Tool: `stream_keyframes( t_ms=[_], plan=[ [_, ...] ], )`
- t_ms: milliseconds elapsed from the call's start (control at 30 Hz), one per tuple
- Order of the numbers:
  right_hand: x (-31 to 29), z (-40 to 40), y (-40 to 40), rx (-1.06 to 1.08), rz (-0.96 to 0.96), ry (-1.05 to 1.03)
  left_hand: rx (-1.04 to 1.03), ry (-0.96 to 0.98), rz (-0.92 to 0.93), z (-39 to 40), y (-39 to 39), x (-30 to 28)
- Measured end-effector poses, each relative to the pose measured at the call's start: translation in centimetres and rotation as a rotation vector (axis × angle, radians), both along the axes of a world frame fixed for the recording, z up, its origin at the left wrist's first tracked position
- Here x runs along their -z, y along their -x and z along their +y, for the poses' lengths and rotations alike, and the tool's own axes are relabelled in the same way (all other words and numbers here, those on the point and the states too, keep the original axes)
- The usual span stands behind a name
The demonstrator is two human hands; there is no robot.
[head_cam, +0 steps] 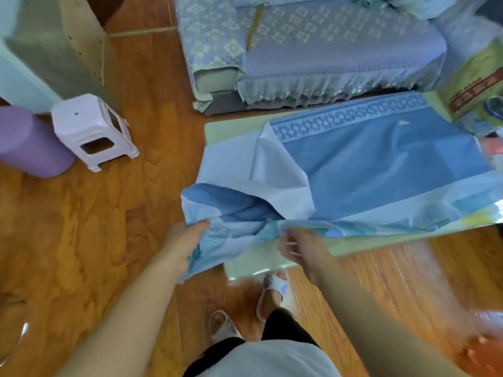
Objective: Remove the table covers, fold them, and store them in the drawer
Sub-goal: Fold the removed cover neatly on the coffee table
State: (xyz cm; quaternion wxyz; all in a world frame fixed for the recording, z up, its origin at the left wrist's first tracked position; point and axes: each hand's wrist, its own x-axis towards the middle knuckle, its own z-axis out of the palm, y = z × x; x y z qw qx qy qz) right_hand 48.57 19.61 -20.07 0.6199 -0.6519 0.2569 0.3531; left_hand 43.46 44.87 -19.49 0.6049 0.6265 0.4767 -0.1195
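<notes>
Stage: removal of a cover, in progress; folding judged not yet begun.
Table cover (381, 170): blue, with a patterned border along the far edge; most of it is spread on the counter (231, 129), while the near left corner is lifted and bunched, the pale underside turned up.
Left hand (187, 238): the bunched corner is gripped off the counter's left end, fingers buried in the cloth.
Right hand (296, 246): blurred; the near hem appears to be pinched at the counter's front edge.
Counter: pale surface is exposed at the far left and along the near edge.
Obstruction: a boxed package (473, 88) sits at the far right, on or just beside the cover's corner; which cannot be told.
Drawer: none is seen.
Remaining: pulling the cover fully free, folding, storing; further covers, if any, are not seen.
</notes>
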Motion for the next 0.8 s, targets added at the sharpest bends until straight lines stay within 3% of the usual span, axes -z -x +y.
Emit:
stream_keyframes(
  t_ms=[67, 167, 200, 367, 800],
  plan=[
    [3.4, -2.1, 2.0, -0.031, 0.268, 0.008, 0.0, 0.028, 0.024, -0.2, -0.2, -1.4],
    [5.3, -0.8, 0.4, 0.131, 0.45, -0.279, 0.109, -0.023, 0.016, -1.3, -0.6, -3.3],
    [5.2, -0.1, -0.8, 0.212, 0.458, -0.318, 0.161, -0.061, 0.024, -1.6, -0.6, -3.9],
    [5.3, 0.0, -5.4, 0.458, 0.411, -0.131, 0.209, -0.28, 0.086, -0.5, -0.2, -5.8],
    [4.5, -3.1, -3.2, 0.547, 0.393, -0.232, 0.03, -0.079, 0.081, 7.0, 3.6, -7.2]
  ],
)
